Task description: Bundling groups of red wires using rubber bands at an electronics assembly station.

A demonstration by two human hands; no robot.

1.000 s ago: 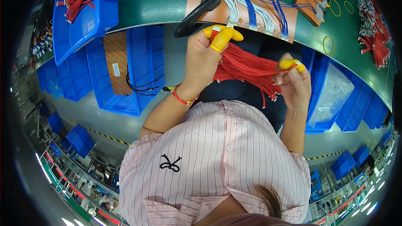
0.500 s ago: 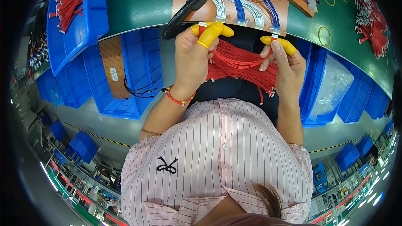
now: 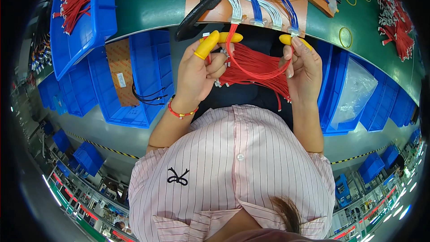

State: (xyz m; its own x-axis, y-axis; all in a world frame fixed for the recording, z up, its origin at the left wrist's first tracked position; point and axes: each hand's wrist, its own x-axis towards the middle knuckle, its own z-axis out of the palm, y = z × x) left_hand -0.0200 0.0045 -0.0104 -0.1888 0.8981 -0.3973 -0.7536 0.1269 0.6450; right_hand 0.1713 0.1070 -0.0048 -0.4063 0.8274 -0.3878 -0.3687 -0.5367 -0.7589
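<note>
A red wire cable [image 3: 251,72] hangs in a loop from the left socket [image 3: 236,19] at the bench edge to my right hand [image 3: 304,65]. My right hand's thumb and yellow-cotted index finger pinch its other end just below the right socket [image 3: 293,31]; whether that plug is seated, I cannot tell. My left hand [image 3: 197,69], with yellow finger cots on two digits, is closed on another red cable whose white plug [image 3: 206,35] sticks up beside the cots. Below both hands, a bundle of red cables [image 3: 257,65] with white plugs lies across my lap.
White and blue wires [image 3: 255,4] run from the row of sockets over an orange board [image 3: 197,6]. A black handle-like piece [image 3: 197,15] lies beside it. Blue bins [image 3: 105,13] flank me, one with red cables. Yellow bands [image 3: 345,37] and more red cables [image 3: 398,27] lie right.
My left hand has moved away from the left socket, down and left. A red cable end now sits at that socket, with its loop hanging freely. My right hand stays by the right socket.
</note>
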